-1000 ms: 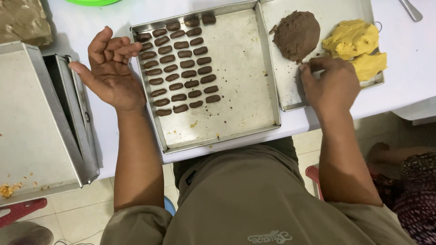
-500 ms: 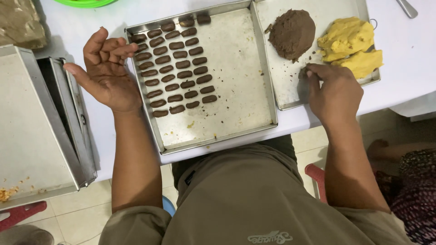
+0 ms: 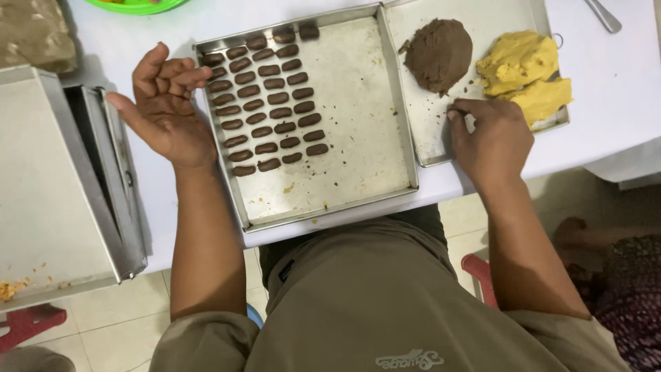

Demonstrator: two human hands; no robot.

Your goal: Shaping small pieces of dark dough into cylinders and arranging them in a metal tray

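Small brown dough pieces (image 3: 265,96) fill neat rows in a metal baking tray (image 3: 344,172); the left hand (image 3: 165,114) rests open and empty beside it, while the right hand (image 3: 492,138) pinches at crumbs near the brown dough mound (image 3: 438,54) and yellow dough (image 3: 527,72)

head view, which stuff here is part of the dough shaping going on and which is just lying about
In use:
- left hand, open beside the baking tray
- rows of small brown dough pieces
- right hand on the second tray
- brown dough mound
- yellow dough

Lying about:
- stacked metal trays
- green plate
- metal utensil
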